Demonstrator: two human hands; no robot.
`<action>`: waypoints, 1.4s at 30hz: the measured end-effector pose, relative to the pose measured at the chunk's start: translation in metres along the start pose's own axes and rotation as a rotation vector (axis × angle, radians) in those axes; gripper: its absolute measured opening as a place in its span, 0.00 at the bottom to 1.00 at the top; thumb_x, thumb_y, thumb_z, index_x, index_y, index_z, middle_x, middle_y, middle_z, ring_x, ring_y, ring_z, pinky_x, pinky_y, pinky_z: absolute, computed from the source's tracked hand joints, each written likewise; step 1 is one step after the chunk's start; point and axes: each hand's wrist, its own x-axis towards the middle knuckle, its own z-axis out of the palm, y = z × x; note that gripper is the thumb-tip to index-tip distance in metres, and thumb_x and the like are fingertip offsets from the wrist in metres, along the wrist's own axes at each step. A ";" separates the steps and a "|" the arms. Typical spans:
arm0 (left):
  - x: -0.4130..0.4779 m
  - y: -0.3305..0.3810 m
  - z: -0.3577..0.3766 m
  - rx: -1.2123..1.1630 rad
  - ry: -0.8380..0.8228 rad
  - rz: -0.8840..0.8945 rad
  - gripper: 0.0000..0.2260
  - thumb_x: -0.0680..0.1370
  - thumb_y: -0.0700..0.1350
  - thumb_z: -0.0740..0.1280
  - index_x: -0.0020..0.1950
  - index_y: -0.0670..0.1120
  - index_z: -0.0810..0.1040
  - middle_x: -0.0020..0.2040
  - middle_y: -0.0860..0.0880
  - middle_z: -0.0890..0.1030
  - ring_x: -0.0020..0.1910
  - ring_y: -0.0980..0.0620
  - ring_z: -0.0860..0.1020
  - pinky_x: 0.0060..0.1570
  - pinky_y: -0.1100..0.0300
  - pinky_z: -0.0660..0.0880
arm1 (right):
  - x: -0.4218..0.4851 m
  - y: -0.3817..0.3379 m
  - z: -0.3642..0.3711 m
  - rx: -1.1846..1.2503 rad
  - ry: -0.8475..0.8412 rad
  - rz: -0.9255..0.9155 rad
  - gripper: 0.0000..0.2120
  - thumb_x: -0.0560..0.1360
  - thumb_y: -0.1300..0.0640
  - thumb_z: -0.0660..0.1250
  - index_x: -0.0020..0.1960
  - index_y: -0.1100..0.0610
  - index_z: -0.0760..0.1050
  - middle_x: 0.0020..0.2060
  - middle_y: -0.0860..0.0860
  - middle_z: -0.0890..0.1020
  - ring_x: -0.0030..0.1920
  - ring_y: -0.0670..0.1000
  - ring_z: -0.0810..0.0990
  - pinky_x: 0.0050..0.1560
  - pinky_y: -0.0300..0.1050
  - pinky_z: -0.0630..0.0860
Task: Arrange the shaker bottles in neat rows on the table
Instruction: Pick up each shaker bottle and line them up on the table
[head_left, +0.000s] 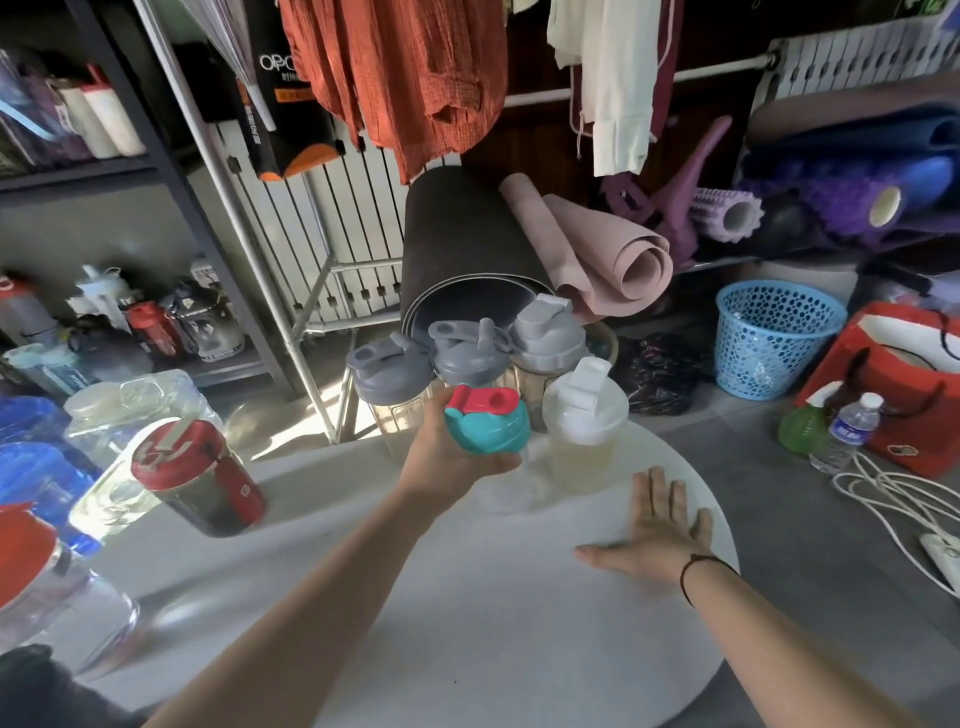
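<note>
Teal-lidded shaker bottle (485, 431) in left hand (447, 457)

Legible text: the white letters "OPC", cut off by the red garment (400, 78) just beside them, on the black hanging bag (283, 93). Smaller print lower on the same bag is too blurred to read. Bottle labels are illegible.

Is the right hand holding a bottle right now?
No, the right hand lies flat and open on the white table, while the left hand grips the teal-lidded shaker bottle.
</note>
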 end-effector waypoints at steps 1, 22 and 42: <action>0.002 0.000 0.002 0.003 -0.004 0.001 0.43 0.60 0.45 0.82 0.68 0.57 0.63 0.57 0.55 0.74 0.57 0.50 0.76 0.53 0.52 0.78 | 0.000 0.000 0.000 0.001 -0.001 -0.001 0.67 0.58 0.22 0.62 0.77 0.55 0.28 0.75 0.50 0.28 0.76 0.55 0.29 0.75 0.60 0.34; 0.001 -0.011 0.022 0.075 0.047 0.064 0.43 0.59 0.48 0.82 0.62 0.62 0.57 0.63 0.51 0.72 0.61 0.48 0.74 0.61 0.50 0.76 | -0.003 -0.004 -0.002 0.013 0.020 0.014 0.68 0.57 0.21 0.62 0.77 0.54 0.29 0.76 0.50 0.29 0.76 0.54 0.30 0.75 0.61 0.35; -0.039 -0.048 0.017 -0.019 0.081 0.029 0.54 0.66 0.46 0.79 0.79 0.59 0.44 0.75 0.57 0.61 0.71 0.53 0.66 0.70 0.55 0.67 | -0.015 -0.012 -0.003 0.030 0.095 0.013 0.66 0.56 0.19 0.61 0.78 0.53 0.34 0.77 0.49 0.34 0.78 0.54 0.34 0.76 0.58 0.42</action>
